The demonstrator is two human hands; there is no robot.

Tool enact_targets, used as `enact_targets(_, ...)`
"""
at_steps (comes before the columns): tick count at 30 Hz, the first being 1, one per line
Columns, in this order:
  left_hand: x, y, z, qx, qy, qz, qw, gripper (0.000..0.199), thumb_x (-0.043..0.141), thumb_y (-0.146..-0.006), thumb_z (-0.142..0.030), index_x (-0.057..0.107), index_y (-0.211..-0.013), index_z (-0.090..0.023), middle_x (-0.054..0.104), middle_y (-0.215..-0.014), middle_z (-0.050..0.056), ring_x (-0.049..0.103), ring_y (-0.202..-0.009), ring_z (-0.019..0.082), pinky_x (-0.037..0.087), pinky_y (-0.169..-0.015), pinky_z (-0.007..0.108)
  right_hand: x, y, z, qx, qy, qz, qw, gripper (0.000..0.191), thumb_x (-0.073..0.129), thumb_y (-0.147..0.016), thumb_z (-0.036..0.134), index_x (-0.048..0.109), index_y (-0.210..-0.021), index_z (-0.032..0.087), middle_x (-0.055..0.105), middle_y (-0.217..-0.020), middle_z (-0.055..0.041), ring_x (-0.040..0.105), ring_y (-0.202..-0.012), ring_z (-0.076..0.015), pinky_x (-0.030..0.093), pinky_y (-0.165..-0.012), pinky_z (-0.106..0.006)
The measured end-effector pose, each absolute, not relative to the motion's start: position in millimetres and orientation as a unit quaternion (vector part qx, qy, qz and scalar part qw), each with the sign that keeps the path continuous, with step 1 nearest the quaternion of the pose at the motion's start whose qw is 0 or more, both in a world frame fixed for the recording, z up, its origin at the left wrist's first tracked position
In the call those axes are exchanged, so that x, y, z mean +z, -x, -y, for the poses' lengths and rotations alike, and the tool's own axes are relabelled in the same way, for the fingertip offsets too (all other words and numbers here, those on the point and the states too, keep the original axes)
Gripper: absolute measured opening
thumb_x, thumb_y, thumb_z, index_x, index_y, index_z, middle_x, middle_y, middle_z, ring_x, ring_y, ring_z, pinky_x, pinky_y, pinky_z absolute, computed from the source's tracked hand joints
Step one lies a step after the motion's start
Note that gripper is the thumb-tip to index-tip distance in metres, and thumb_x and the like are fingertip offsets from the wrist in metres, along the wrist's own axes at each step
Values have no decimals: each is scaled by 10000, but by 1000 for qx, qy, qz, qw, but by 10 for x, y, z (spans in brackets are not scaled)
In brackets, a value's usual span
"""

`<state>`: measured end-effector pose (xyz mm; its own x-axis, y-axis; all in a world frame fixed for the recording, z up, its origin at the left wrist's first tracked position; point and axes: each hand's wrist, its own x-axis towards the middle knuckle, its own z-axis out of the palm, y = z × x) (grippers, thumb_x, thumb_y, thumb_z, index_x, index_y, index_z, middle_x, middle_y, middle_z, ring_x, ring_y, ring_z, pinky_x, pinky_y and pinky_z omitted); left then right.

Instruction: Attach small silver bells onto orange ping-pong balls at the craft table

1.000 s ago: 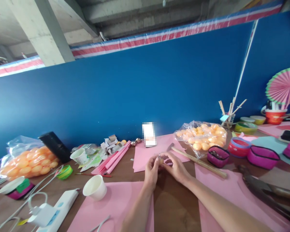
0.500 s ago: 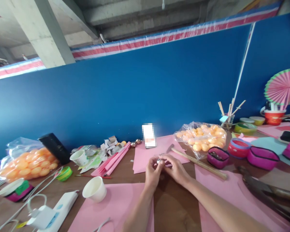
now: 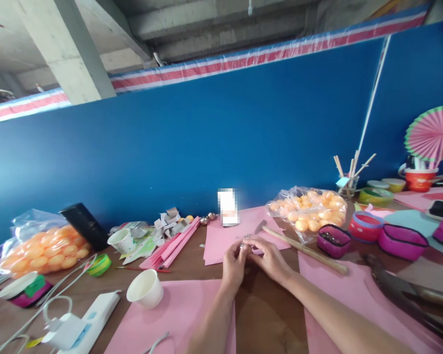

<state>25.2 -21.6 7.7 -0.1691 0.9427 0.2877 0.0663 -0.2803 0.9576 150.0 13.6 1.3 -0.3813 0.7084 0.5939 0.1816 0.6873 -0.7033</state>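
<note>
My left hand point(image 3: 235, 261) and my right hand point(image 3: 268, 256) meet over the brown table, at the near edge of a pink sheet point(image 3: 216, 246). Between their fingertips is a small shiny silver piece point(image 3: 242, 245), mostly covered by the fingers. The fingers of both hands are pinched together around it. Just beyond my right hand lies a hammer point(image 3: 306, 250), its wooden handle slanting to the right.
A white cup point(image 3: 145, 289) stands on pink paper at the left. Bags of orange balls point(image 3: 313, 209) lie on both sides. Purple containers point(image 3: 402, 242) and dark pliers-like tools point(image 3: 402, 287) are at the right, a power strip point(image 3: 96, 319) at the left.
The fingers of both hands have closed in slightly, so less of the silver piece shows between them. Both hands remain in nearly the same place.
</note>
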Motion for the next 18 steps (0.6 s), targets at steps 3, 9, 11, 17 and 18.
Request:
enact_targets(3,81,-253,219,600,-528,-481,360,319,497,-748,-374,623,-925,-141,651,-850,72,573,-829,209,434,-755,317,4,-1494,-132,256,287,787,482,309,534,-762,213,551,-1068,246,579,-1083,-51,512,-1016,-198,414,-899,-402)
enact_targets(9,105,-284,246,628,-485,-455,403,398,585,-686,-370,592,-1019,-151,628,-1005,89,557,-953,223,424,-831,333,-13,-1501,-138,245,317,777,486,331,479,-787,237,516,-1116,244,571,-1074,-63,523,-983,-203,451,-831,-380)
enact_targets(11,97,-295,250,638,-453,-455,425,443,605,-664,-388,581,-1040,-154,627,-1012,94,573,-925,220,451,-798,326,-7,-1507,-141,241,322,775,488,336,475,-792,259,508,-1126,242,569,-1073,-64,526,-972,-203,449,-831,-373)
enact_targets(17,72,-299,244,642,-440,-448,439,476,605,-661,-403,568,-1064,-152,629,-1010,106,579,-920,231,477,-766,331,10,-1518,-134,234,317,779,488,339,445,-809,268,484,-1145,244,549,-1101,-61,521,-978,-192,438,-847,-354)
enact_targets(18,73,-298,243,642,-442,-449,438,475,604,-662,-402,568,-1064,-152,624,-1022,106,574,-931,232,474,-773,332,7,-1519,-135,231,317,779,489,339,444,-809,263,483,-1145,242,549,-1100,-61,520,-979,-192,436,-850,-355)
